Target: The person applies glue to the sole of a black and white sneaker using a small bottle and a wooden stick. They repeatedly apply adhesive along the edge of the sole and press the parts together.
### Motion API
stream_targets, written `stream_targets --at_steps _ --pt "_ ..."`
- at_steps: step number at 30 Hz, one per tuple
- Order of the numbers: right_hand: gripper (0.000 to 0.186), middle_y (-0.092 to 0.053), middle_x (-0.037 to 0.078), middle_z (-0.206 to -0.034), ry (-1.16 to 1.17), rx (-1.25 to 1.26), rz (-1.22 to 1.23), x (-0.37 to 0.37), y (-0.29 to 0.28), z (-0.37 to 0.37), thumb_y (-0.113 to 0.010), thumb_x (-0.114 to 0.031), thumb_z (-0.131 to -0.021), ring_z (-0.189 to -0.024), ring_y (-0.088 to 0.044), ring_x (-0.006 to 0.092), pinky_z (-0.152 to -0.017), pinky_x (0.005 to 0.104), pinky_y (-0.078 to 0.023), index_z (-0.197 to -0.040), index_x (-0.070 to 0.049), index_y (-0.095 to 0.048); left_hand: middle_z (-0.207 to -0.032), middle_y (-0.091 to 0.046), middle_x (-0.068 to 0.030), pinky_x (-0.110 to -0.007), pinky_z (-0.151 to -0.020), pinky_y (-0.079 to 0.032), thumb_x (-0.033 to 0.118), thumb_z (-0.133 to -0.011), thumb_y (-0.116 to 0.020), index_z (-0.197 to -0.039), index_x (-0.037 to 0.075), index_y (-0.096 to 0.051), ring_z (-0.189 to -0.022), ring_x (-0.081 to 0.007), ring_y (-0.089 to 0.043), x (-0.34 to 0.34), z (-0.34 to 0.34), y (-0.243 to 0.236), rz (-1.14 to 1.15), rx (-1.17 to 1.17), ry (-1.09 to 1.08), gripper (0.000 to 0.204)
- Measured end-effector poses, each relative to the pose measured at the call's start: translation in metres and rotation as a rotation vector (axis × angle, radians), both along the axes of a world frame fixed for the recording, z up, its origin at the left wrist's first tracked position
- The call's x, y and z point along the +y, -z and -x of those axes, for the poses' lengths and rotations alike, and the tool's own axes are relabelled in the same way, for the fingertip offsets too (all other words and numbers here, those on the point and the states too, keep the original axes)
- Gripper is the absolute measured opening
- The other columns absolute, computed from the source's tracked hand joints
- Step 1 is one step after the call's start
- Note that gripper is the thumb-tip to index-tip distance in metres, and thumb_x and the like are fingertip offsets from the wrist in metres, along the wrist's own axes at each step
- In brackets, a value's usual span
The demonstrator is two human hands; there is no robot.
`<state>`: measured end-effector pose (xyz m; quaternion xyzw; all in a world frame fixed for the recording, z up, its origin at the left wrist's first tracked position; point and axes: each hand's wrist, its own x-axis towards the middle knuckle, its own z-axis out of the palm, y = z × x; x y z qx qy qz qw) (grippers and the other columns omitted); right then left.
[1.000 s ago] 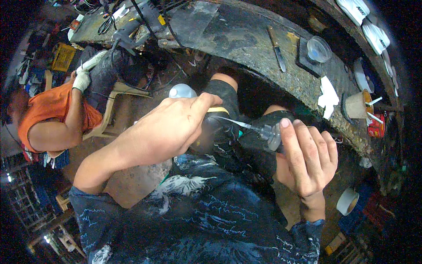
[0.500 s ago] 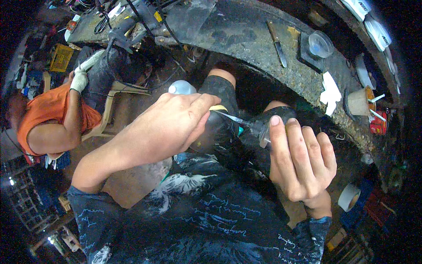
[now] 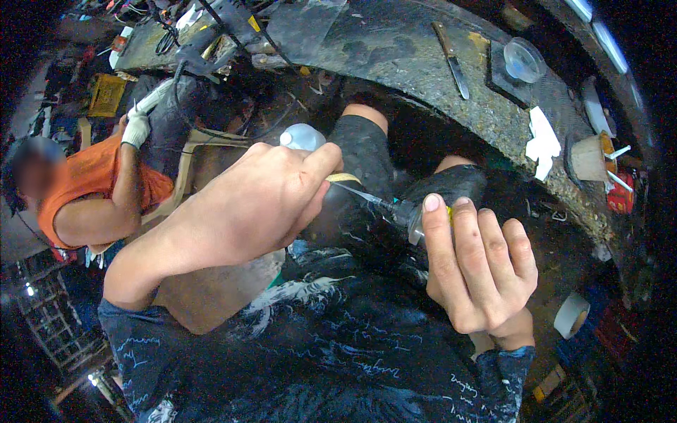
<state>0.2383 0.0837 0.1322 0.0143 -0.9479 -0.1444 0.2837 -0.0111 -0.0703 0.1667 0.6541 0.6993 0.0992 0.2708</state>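
Note:
My left hand point(image 3: 271, 194) is closed, pinching a small curved yellowish piece point(image 3: 343, 178) between thumb and fingers. Most of that piece is hidden by the fingers. My right hand point(image 3: 479, 268) is wrapped around a slender metal-tipped tool point(image 3: 384, 204) with a dark and partly clear handle; a bit of yellow shows between the fingers. The tool's thin tip points left and meets or nearly meets the yellowish piece, above my lap. Just beyond my left hand is a translucent plastic bottle point(image 3: 305, 137).
A stone-like bench curves ahead, bearing a knife point(image 3: 451, 60), a clear plastic cup point(image 3: 524, 60) on a dark block, white paper point(image 3: 543, 143) and a tub point(image 3: 590, 159) with white sticks. A co-worker in orange point(image 3: 106, 187) sits at left. A tape roll point(image 3: 571, 315) lies right.
The whole view has shifted slightly, with the bench items appearing farther right. The tool and piece stay in my hands; my left hand and the piece sit a little farther left.

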Motion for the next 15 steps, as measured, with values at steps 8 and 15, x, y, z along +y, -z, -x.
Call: stream_targets --at_steps 8,15 --pt "0.025 -0.076 0.012 -0.096 -0.011 -0.035 0.055 0.0023 0.0005 -0.0004 -0.077 -0.010 -0.092 -0.084 -0.070 0.0212 -0.076 0.0363 -0.052 -0.116 -0.004 -0.083 -0.073 -0.067 -0.0246 -0.057 -0.066 -0.057 -0.001 -0.092 -0.070 -0.109 -0.002 -0.054 -0.075 -0.0497 -0.072 -0.0046 -0.0011 -0.0009 0.079 -0.101 -0.097 0.024" --pt "0.025 -0.076 0.012 -0.096 -0.021 -0.009 0.032 0.0043 -0.0019 0.0006 -0.076 -0.009 -0.092 -0.083 -0.070 0.0211 -0.074 0.0364 -0.052 -0.115 -0.004 -0.083 -0.072 -0.068 -0.0267 -0.057 -0.066 -0.058 -0.001 -0.092 -0.070 -0.111 -0.003 -0.052 -0.075 -0.0499 -0.074 -0.0053 -0.0075 0.0032 0.021 0.001 -0.059 0.026"
